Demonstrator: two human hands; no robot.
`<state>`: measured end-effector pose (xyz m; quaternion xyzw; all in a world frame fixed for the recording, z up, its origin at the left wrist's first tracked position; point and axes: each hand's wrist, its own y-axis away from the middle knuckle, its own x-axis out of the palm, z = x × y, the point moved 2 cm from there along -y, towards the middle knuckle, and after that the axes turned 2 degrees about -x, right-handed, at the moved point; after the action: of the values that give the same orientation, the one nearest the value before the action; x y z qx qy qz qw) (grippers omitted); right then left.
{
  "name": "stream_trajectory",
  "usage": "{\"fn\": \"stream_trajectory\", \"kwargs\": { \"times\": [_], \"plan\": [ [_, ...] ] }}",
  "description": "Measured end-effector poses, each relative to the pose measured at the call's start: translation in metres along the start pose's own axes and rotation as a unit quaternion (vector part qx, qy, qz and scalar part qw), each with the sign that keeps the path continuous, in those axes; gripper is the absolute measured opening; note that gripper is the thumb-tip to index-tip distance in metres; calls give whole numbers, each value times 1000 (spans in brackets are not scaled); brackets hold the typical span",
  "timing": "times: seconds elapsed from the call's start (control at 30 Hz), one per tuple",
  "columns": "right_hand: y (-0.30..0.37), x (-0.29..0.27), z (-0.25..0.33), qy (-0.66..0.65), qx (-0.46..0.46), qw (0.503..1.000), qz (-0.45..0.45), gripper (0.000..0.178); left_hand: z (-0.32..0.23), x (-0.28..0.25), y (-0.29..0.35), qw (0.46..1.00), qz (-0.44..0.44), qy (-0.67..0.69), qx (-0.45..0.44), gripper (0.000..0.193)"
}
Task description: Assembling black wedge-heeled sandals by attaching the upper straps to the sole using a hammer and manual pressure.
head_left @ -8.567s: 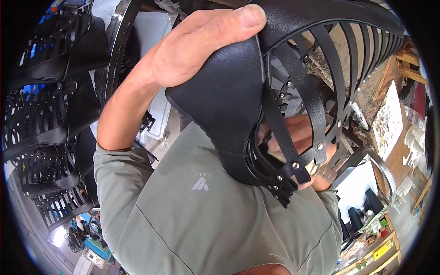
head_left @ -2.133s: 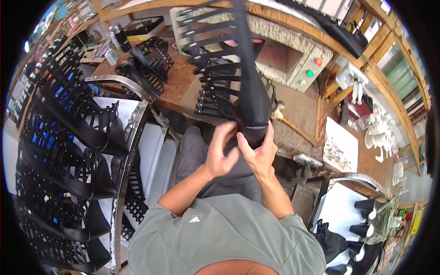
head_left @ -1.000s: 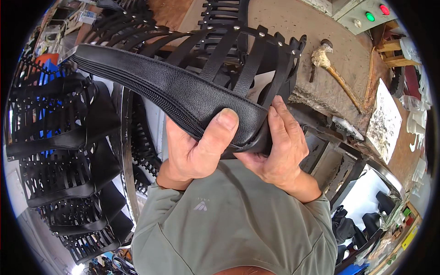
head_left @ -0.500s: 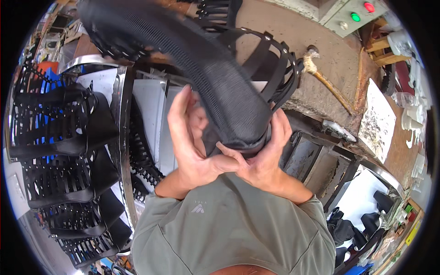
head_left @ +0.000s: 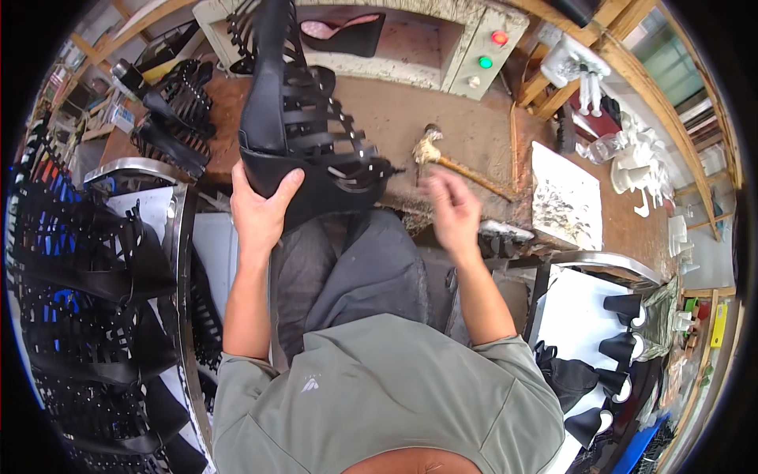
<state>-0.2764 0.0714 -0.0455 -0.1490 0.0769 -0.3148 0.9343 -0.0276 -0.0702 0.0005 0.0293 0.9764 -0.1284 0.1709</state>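
A tall black strappy wedge sandal boot (head_left: pixel 266 107) is in my left hand (head_left: pixel 259 207), which grips it at the heel end of the wedge, thumb on the near side. Its shaft points away from me, with cut-out straps and metal studs along the right. The toe end faces right. My right hand (head_left: pixel 454 213) is raised over the bench's front edge, blurred, its fingers loosely bent and apart with nothing seen in them. Just beyond those fingertips lies a hammer (head_left: pixel 474 176) with a wrapped neck and wooden handle.
Behind the bench (head_left: pixel 387 118) stands a cream metal box (head_left: pixel 474 67) with coloured buttons and a black wedge piece (head_left: pixel 355 35) at its opening. Strappy boots (head_left: pixel 170 118) lie at back left. Racks flank me, holding black uppers (head_left: pixel 87 261) left and black heel pieces (head_left: pixel 620 347) right.
The boot has swung from lying across both hands to shaft-away in my left hand, shifting left. My right hand has let go and moved right, near the hammer. The view has tilted up.
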Motion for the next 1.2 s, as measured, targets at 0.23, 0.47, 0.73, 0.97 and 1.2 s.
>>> {"fn": "stream_trajectory", "kwargs": {
  "times": [0.23, 0.47, 0.73, 0.97, 1.2],
  "plan": [
    [-16, -14, 21, -42, 73, 975, 208, 71, -39, -42, 12, 914, 397, 49, 65, 79],
    [30, 74, 69, -333, 139, 898, 251, 97, -66, -27, 38, 861, 499, 9, 97, 74],
    [41, 76, 81, -424, 80, 848, 306, 37, -94, -31, 49, 817, 543, -79, 177, 77],
    [44, 82, 82, -444, -96, 839, 298, 51, -110, -36, 53, 795, 546, -119, 235, 74],
    [44, 93, 73, -441, -39, 855, 270, 34, -85, -34, 44, 810, 537, -89, 218, 73]
  ]
}}
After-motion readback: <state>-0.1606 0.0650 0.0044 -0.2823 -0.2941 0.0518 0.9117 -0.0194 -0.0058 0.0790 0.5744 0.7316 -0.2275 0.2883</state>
